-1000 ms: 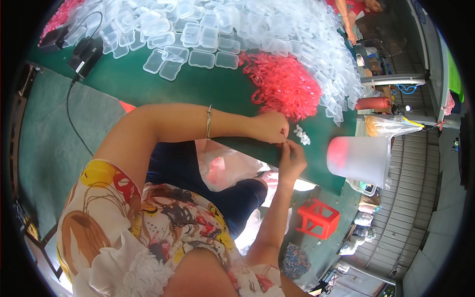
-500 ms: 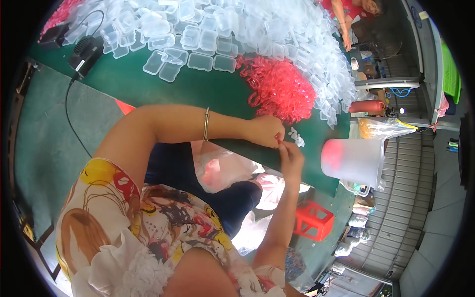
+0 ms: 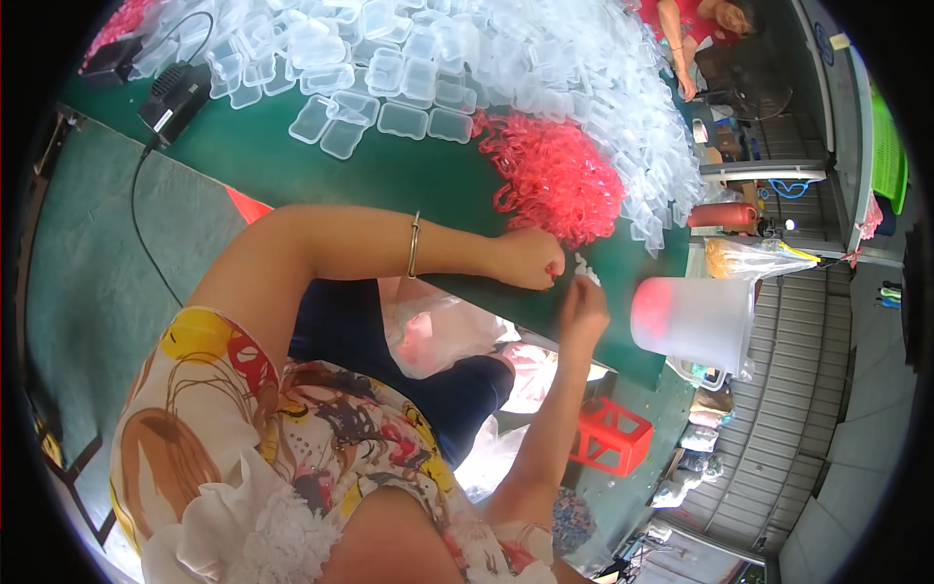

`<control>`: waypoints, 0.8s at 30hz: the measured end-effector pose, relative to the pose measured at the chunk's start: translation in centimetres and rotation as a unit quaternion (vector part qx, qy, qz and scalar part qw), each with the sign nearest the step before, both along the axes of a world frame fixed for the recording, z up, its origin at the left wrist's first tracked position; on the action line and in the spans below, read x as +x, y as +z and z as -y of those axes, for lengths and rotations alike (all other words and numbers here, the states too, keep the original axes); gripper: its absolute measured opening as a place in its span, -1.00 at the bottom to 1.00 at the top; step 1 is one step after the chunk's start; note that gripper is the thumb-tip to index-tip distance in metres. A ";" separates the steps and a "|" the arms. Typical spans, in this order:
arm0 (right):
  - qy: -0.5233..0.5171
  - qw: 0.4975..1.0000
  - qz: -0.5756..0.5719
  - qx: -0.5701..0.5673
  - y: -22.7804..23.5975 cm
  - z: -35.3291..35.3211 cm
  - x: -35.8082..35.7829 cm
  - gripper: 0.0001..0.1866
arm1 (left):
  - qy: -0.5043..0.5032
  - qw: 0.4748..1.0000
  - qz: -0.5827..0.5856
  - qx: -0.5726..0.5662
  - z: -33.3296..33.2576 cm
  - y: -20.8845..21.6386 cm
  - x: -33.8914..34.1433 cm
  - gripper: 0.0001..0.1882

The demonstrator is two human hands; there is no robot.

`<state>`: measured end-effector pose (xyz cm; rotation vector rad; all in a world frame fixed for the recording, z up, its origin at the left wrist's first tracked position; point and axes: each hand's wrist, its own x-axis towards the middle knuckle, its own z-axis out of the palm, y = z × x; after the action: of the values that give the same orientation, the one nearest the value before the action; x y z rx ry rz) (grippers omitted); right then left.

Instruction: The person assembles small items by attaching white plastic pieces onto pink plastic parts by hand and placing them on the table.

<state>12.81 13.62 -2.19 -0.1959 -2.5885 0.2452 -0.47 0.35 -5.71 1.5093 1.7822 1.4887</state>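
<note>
My left hand (image 3: 530, 259), with a bracelet on its forearm, is closed above the near edge of the green table. A bit of something red shows between its thumb and fingers, probably a small red plastic piece. Just to the right, my right hand (image 3: 586, 310) has its fingers drawn together at a few small white pieces (image 3: 585, 268) on the table. Its fingertips overlap these pieces, so what they pinch is hidden. Beyond both hands lies a heap of red plastic loops (image 3: 556, 180).
Clear plastic box parts (image 3: 428, 58) pile across the far side of the green table (image 3: 389, 180). A translucent bucket (image 3: 696, 316) stands at the right, near a red stool (image 3: 615, 436). A black corded device (image 3: 175, 102) sits far left. Another person (image 3: 681, 49) is at the far right.
My hands, fingertips together before, have come apart. The right hand has moved slightly right, onto the white pieces; the left stays closed in nearly the same place.
</note>
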 end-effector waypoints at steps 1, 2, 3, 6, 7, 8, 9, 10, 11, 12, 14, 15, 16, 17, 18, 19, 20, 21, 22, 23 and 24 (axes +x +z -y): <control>0.009 0.999 0.026 0.017 0.4 0.5 0.8 -0.91 | 0.002 1.000 0.005 -0.003 0.0 -0.1 0.0 -0.73; 0.019 0.999 0.028 0.007 0.2 0.8 1.2 -0.91 | 0.002 1.000 0.009 -0.006 -0.1 0.1 0.1 -0.74; 0.028 0.999 0.030 -0.003 0.0 1.2 1.5 -0.90 | -0.002 1.000 0.009 -0.007 0.0 0.2 0.1 -0.74; 0.031 0.999 0.013 -0.032 0.4 2.0 1.8 -0.93 | 0.013 1.000 0.001 -0.021 0.1 0.2 0.1 -0.73; 0.041 0.997 0.008 -0.057 0.7 2.3 1.8 -0.94 | 0.017 1.000 0.007 -0.014 0.1 0.1 0.3 -0.73; 0.041 0.997 0.007 -0.058 1.1 2.8 1.7 -0.94 | 0.022 1.000 0.014 -0.007 0.1 0.0 0.3 -0.73; 0.031 0.994 0.009 -0.102 1.5 3.5 1.6 -0.94 | 0.022 1.000 0.013 -0.009 0.1 0.0 0.3 -0.73; 0.022 0.989 0.011 -0.146 1.7 3.9 1.5 -0.94 | 0.025 1.000 0.012 -0.011 0.1 0.0 0.2 -0.74; 0.021 0.989 0.010 -0.146 1.8 3.9 1.4 -0.94 | 0.026 1.000 0.010 -0.013 0.1 0.1 0.3 -0.74; 0.032 0.992 0.012 -0.124 1.8 4.0 1.1 -0.94 | 0.025 1.000 0.010 -0.014 0.2 0.1 0.4 -0.74; 0.046 0.994 0.014 -0.103 1.8 4.0 0.8 -0.93 | 0.029 0.999 0.004 -0.014 0.3 0.3 0.4 -0.75; 0.044 0.995 0.020 -0.089 1.9 4.1 0.8 -0.93 | 0.030 0.999 0.005 -0.015 0.3 0.4 0.4 -0.75; 0.042 0.996 0.026 -0.074 1.9 4.1 0.7 -0.94 | 0.022 1.000 -0.008 -0.018 0.3 0.5 0.3 -0.76; 0.043 0.996 0.027 -0.075 1.9 4.0 0.7 -0.94 | 0.012 0.999 -0.021 -0.021 0.2 0.5 0.3 -0.76; 0.044 0.996 0.033 -0.064 1.8 4.0 0.7 -0.93 | 0.013 0.999 -0.020 -0.022 0.2 0.5 0.3 -0.76; 0.045 0.997 0.039 -0.052 1.8 3.9 0.7 -0.93 | 0.015 1.000 -0.014 -0.020 0.3 0.5 0.4 -0.76; 0.044 0.997 0.041 -0.054 1.8 3.7 0.6 -0.93 | 0.016 1.000 -0.009 -0.018 0.3 0.4 0.5 -0.77; 0.059 0.996 0.045 -0.039 1.7 3.5 0.3 -0.93 | 0.016 1.000 -0.007 -0.020 0.4 0.4 0.4 -0.77; 0.074 0.996 0.050 -0.025 1.7 3.4 0.2 -0.92 | 0.012 1.000 -0.006 -0.026 0.5 0.4 0.3 -0.77; 0.075 0.995 0.051 -0.027 1.7 3.5 0.1 -0.92 | 0.010 0.999 -0.004 -0.031 0.5 0.5 0.1 -0.77; 0.046 0.993 0.077 -0.078 2.0 3.7 0.2 -0.91 | 0.011 0.999 -0.002 -0.034 0.5 0.5 0.1 -0.77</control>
<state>12.97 9.97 -0.22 -0.1557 -2.7366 0.4841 -0.42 -0.19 -5.18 1.4654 1.8392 1.4217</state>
